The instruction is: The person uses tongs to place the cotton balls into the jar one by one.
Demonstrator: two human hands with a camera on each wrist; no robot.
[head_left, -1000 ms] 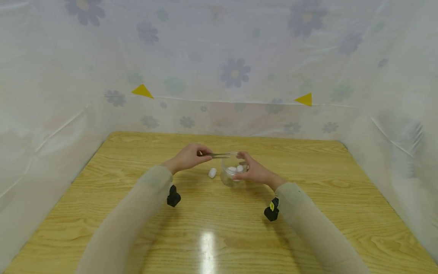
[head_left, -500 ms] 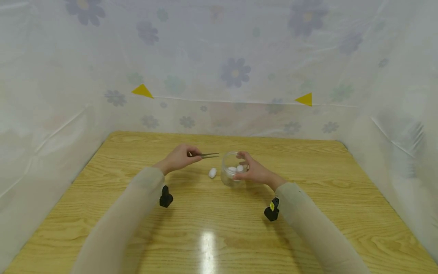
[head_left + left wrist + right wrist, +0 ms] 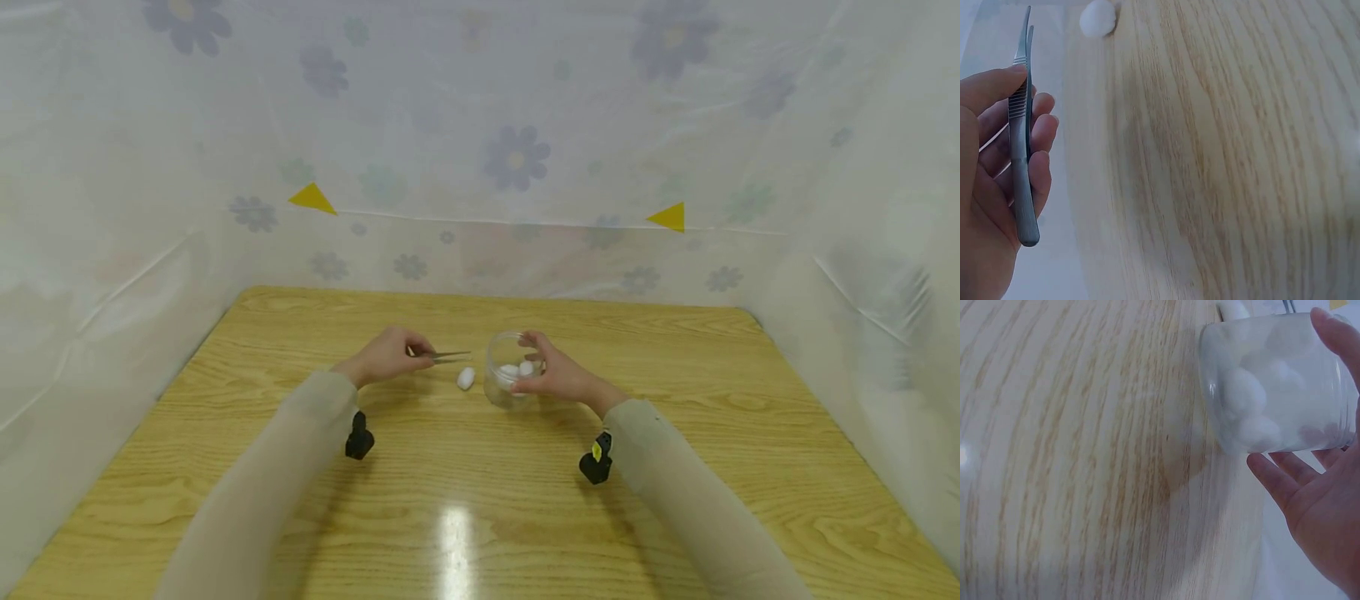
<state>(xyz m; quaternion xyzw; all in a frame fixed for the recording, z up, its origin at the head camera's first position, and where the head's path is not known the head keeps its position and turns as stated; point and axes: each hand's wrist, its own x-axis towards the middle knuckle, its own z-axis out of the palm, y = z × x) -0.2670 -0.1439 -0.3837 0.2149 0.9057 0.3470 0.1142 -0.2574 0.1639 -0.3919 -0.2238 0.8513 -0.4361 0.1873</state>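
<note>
My left hand (image 3: pixel 392 353) holds metal tweezers (image 3: pixel 1020 144) between thumb and fingers. Their two tips are slightly apart with nothing between them, pointing right in the head view. Just right of and below the tips, a white cotton ball (image 3: pixel 466 378) lies on the table. A clear round jar (image 3: pixel 501 388) without a lid stands right of that ball. Inside it sit several white cotton balls (image 3: pixel 1244 394), seen through the wall in the right wrist view. My right hand (image 3: pixel 558 372) grips the jar from its right side, thumb and fingers spread around the wall.
The wood-grain table (image 3: pixel 480 467) ends at a flower-patterned white curtain (image 3: pixel 450 167) behind and at both sides. Two yellow triangles (image 3: pixel 312 199) mark the back curtain. A black wrist camera (image 3: pixel 360 436) hangs below the left sleeve.
My left hand has drawn the tweezers away from over the jar to the left, then lowered them toward the loose cotton ball. My right hand and the jar have stayed still.
</note>
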